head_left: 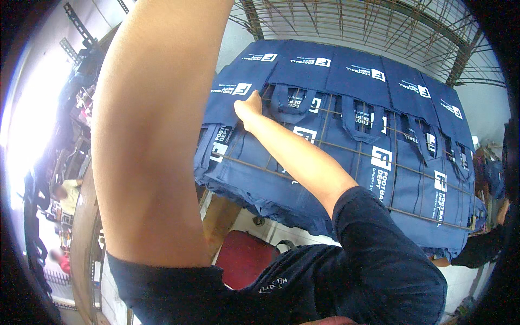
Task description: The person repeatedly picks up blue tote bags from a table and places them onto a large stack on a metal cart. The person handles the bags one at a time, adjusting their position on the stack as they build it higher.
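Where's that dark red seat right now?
In the head view, the dark red seat is low and left of centre, between the navy bags and the person's black shirt.

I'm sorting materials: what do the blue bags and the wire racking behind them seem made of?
Blue bags: probably matte fabric, perhaps nonwoven, judging by soft folds and limp handles. Wire racking: likely metal, dull brown, perhaps rusted; thin crossing bars.

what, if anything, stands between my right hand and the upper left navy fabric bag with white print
Nothing visible: the bare right hand appears to touch the navy fabric bag near its lower edge. The thin brown metal wire grid shows beside and below, not between them.
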Available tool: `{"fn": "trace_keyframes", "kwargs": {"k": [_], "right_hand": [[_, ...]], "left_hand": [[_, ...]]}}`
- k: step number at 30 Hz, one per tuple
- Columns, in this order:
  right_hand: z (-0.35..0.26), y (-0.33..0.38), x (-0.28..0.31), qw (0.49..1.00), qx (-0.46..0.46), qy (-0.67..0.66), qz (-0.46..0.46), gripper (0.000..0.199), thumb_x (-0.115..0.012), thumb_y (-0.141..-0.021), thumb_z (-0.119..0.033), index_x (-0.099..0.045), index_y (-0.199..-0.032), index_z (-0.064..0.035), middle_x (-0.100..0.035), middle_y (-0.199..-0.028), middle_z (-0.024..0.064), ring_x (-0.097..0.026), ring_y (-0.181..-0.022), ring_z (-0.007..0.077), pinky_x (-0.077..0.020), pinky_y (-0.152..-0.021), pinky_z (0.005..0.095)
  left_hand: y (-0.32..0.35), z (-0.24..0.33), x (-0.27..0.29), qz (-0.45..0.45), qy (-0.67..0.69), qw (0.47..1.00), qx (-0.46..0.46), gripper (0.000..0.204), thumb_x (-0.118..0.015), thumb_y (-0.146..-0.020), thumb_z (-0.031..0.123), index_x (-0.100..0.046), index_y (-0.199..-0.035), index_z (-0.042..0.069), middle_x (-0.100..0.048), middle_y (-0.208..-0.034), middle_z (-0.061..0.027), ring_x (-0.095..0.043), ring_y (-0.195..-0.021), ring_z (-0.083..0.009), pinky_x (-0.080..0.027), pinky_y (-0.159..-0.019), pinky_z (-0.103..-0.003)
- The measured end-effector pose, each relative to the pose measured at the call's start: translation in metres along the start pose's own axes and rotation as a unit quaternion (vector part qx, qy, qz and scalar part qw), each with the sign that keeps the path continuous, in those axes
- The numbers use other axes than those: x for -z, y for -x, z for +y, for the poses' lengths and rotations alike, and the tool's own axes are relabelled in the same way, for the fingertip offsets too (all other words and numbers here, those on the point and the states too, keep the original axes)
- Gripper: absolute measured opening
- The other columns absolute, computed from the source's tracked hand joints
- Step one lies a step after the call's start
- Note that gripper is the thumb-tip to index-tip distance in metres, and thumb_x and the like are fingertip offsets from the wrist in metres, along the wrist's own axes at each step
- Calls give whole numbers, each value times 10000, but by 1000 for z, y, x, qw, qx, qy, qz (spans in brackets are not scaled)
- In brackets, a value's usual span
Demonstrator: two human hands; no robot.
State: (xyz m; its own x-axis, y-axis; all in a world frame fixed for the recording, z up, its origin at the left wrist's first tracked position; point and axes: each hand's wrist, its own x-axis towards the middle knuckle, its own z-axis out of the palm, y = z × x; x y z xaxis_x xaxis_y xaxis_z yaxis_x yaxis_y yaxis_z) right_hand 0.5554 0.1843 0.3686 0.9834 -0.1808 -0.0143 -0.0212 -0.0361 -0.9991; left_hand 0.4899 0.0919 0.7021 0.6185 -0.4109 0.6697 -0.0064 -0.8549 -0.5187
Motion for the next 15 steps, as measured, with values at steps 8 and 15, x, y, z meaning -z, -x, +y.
{"fn": "trace_keyframes", "kwargs": {"k": [8,15], "right_hand": [[-7,8,4,1000,-24,12,-11,775,-556,-746,-55,-235,-1434,97,-340,-1458,247,-320,-1380,314,-289,-1136,329],[-11,23,6,999,-39,23,0,768,-584,-745,-66,-251,-1417,99,-293,-1440,261,-350,-1344,366,-315,-1122,338]], "left_hand": [[9,-2,8,-15,33,999,-13,1352,-813,-645,341,253,-1470,244,219,-1548,-191,23,-1436,-454,-87,-1153,-572],[14,-7,9,-27,54,998,-32,1358,-826,-628,367,223,-1483,257,225,-1548,-187,20,-1435,-456,-89,-1148,-585]]}}
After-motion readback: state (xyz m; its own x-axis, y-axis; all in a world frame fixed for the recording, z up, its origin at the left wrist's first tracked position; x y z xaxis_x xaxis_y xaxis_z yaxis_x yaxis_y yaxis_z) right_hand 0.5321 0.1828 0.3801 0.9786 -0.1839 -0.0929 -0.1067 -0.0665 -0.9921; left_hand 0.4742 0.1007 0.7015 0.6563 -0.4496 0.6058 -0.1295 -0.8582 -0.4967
